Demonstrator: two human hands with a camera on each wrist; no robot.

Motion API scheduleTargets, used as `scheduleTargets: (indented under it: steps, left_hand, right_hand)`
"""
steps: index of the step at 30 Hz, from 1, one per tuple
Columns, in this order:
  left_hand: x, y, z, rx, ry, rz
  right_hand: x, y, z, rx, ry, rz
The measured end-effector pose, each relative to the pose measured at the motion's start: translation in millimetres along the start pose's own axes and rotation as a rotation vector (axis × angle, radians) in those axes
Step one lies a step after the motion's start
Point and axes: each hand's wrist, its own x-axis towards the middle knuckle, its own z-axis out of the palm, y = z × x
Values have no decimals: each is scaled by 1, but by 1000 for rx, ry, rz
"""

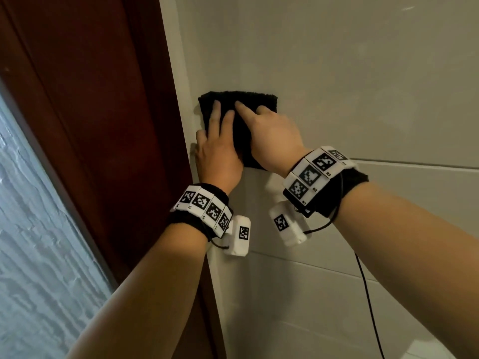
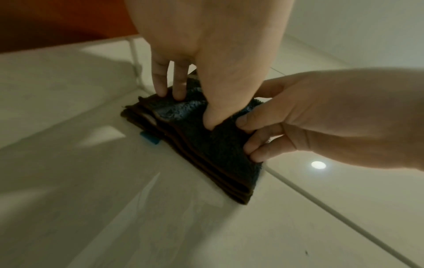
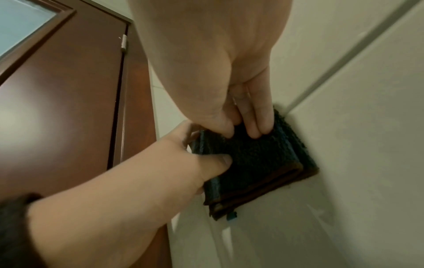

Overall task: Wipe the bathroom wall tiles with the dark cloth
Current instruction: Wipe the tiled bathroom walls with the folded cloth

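Observation:
A folded dark cloth (image 1: 259,97) lies flat against the pale wall tiles (image 1: 350,73), close to the corner by the door. My left hand (image 1: 217,149) presses on its left half with straight fingers, the outer fingers reaching past the cloth's left edge. My right hand (image 1: 272,136) presses on the right half, index finger stretched across the top. In the left wrist view the cloth (image 2: 218,154) shows stacked brown-edged layers and a small blue tag (image 2: 149,138). In the right wrist view my right fingertips (image 3: 257,127) and left thumb (image 3: 220,161) rest on the cloth (image 3: 259,159).
A dark red wooden door (image 1: 90,125) with a frosted glass pane (image 1: 31,229) stands left of the white corner trim (image 1: 181,86). Grout lines (image 1: 414,163) cross the tiles to the right and below. A black cable (image 1: 368,294) hangs from my right wrist.

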Motion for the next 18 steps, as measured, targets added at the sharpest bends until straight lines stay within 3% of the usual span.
scheduleTargets:
  steps: [5, 12, 18]
  left_hand:
    - [-30, -15, 18, -81, -20, -45]
    - [-70, -41, 59, -185, 57, -120]
    - [-92, -51, 84, -173, 74, -146]
  right_hand:
    - [-23, -4, 34, 81, -40, -4]
    - [-61, -17, 81, 204, -138, 25]
    - [-80, -19, 102, 261, -151, 65]
